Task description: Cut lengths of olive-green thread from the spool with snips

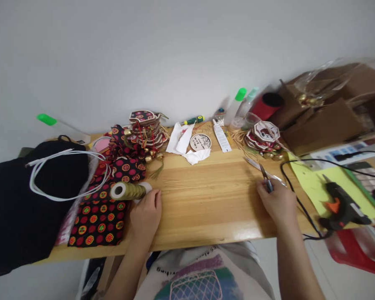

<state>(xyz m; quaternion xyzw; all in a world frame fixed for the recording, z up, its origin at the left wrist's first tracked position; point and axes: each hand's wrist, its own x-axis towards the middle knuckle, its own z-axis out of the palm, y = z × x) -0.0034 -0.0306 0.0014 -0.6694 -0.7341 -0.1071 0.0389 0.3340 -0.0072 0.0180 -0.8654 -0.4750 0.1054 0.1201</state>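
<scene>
The spool of olive-gold thread point(128, 191), a smooth cylinder with a pale hollow core, lay on its side at the table's eight o'clock, resting on dotted black-and-red fabric point(100, 212). The left hand point(146, 214) sat just at its three o'clock end, fingers curled loosely and touching the spool's white rim, not closed round it. The right hand point(276, 203), at four o'clock on the light wooden table point(206, 200), pinched small metal scissors point(265, 177) whose blades pointed toward twelve; their handles were hidden inside the grip. A black glue gun point(339, 206) with orange trigger lay at three o'clock on yellow paper point(312, 183). Stacked patterned fabric ornaments point(143, 131) with brass bells sat at eleven o'clock, details blurred.
</scene>
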